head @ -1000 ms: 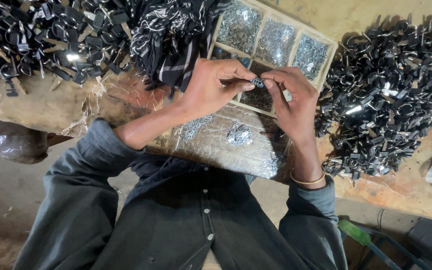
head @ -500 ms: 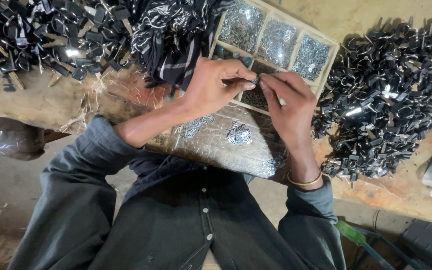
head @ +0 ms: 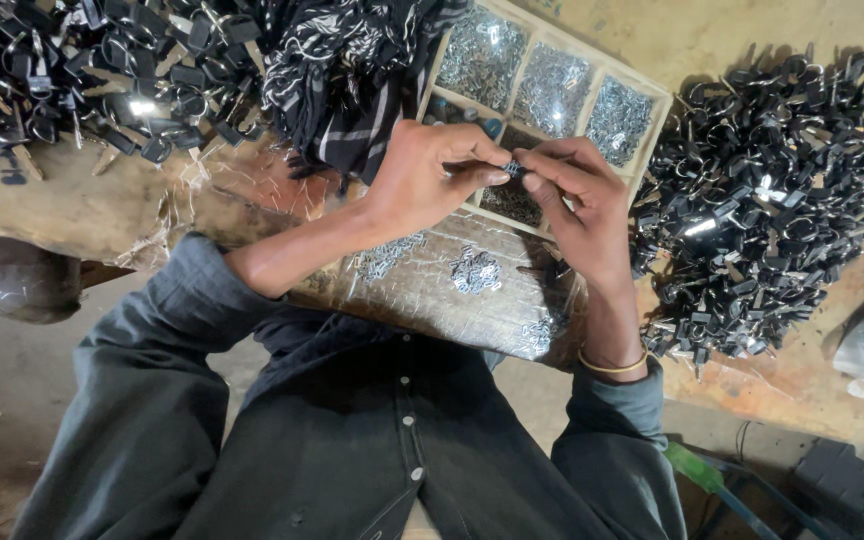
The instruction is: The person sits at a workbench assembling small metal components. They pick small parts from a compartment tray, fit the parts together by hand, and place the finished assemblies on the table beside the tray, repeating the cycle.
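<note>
Left hand (head: pixel 432 175) and right hand (head: pixel 582 205) meet above the near edge of the compartmented tray (head: pixel 664 100), fingertips of both pinched together on one small dark metal part (head: pixel 513 168). The tray holds silvery small parts. Heaps of black pieces lie at the counter's (head: pixel 82 215) far left (head: pixel 102 70) and right edge (head: pixel 762 200)

Worn wooden bench (head: pixel 82 215), partly under crinkled clear plastic sheet (head: pixel 422 290). On it: black key pile (head: pixel 102 70) far left, black padlock pile (head: pixel 762 190) right, compartmented tray (head: pixel 552 85) of small silver parts between, striped cloth (head: pixel 352 70) beside it, loose silver bits (head: pixel 474 272) on the plastic.
</note>
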Demonstrator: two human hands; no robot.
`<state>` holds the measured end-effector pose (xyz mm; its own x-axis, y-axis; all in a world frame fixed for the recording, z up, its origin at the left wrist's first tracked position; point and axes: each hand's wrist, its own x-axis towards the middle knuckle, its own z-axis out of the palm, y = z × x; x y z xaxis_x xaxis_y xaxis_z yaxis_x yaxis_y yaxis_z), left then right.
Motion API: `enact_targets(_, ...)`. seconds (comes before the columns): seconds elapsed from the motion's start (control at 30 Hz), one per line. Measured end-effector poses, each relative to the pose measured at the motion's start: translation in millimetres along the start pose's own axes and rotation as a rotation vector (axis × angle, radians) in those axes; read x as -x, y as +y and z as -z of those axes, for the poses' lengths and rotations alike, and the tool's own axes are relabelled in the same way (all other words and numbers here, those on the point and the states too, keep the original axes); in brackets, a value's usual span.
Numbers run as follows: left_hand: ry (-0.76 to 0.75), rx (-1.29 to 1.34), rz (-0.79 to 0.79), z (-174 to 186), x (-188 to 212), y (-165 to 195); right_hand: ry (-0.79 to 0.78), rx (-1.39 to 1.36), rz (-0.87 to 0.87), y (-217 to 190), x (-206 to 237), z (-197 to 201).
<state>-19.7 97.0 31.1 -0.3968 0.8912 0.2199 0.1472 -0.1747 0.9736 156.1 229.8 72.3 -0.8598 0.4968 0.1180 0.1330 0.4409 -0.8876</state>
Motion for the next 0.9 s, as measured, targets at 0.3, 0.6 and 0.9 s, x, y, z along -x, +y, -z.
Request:
enact_targets(0.3, -0.026, 0.03, 0.02, 5.3, 6.2, 3.9, 0.003, 0.422, 0.117, -1.7, -3.8, 10.0)
enact_targets(0.6, -0.013, 0.042, -0.046, 4.8, 22.0, -2.9, -0.211, 0.839, -0.011, -31.7, 86.9, 26.0)
enact_targets(0.9, -0.019, 0.086, -0.003, -5.5, 67.0, 22.8, 0.097, 0.753, -0.128, -21.8, 187.6, -15.9)
